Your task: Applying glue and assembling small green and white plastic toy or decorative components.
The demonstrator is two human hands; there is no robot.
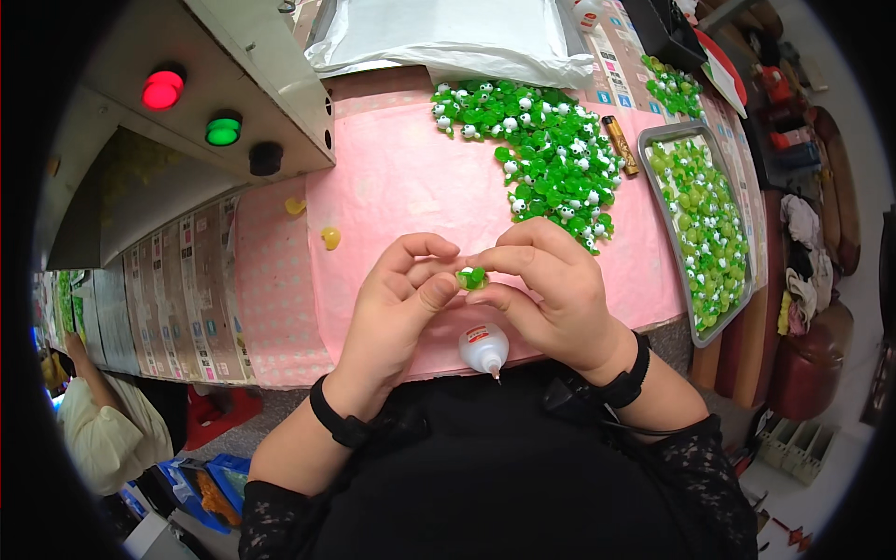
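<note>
My left hand [392, 303] and my right hand [562, 294] meet above the pink sheet [369, 177], close to the table's front edge. Between their fingertips is a small green and white plastic piece [472, 277], pinched from both sides; fingers hide part of it. A white squeeze bottle [483, 349] with a thin needle tip lies just below the hands, its tip toward me. Beyond my right hand spreads a heap of green and white plastic pieces [560, 154]. To the right, a grey tray [673, 238] holds many similar pieces among lighter green, translucent ones.
At left stands a metal machine [219, 61] with a red and a green lamp. A paper-lined tray [448, 37] sits at the far side. A brown and gold stick-shaped item [620, 146] lies beside the heap. Two yellow bits, one nearer [330, 238], lie left. Another person [121, 425] is far left.
</note>
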